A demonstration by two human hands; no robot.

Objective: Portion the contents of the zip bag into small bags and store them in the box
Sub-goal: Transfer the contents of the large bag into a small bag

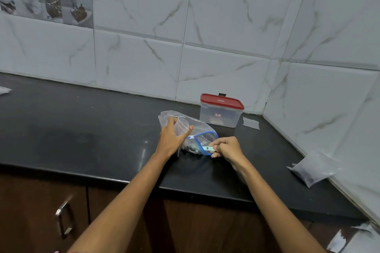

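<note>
A clear zip bag with a blue zip edge lies on the black counter, dark contents showing inside near its mouth. My left hand presses on the bag and pinches a small clear bag against it. My right hand grips the zip bag's blue slider tab at the bag's right corner. Behind the bag stands a clear plastic box with a red lid, closed, near the back wall.
A small filled clear bag lies at the counter's right edge by the side wall. A flat clear bag rests right of the box. Tiled walls close off the back and right. Brown cabinet doors with a metal handle sit below.
</note>
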